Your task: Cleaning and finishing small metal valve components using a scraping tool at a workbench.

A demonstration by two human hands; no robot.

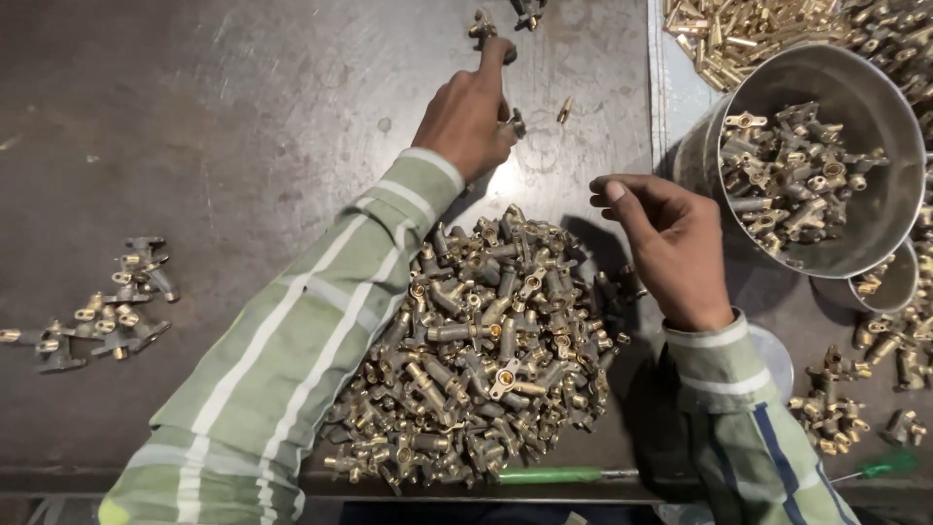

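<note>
My left hand [468, 112] reaches far across the dark metal table [243, 117], its forefinger stretched out and touching a brass fitting [483, 26] near the far edge. Another small fitting [518, 122] lies by its knuckles and a loose brass pin [565, 109] just right of that. My right hand [666, 243] hovers over the right side of a large heap of brass valve fittings [486, 350], fingers curled with the tips apart, nothing visibly held. Both arms wear green striped sleeves.
A steel bowl [875, 107] with several fittings stands at the right, with a second bowl [889, 282] below it. Brass pins [739, 29] are heaped top right. A small group of fittings [107, 311] lies at left, more [855, 389] at right. Green-handled tools [549, 474] lie on the near edge.
</note>
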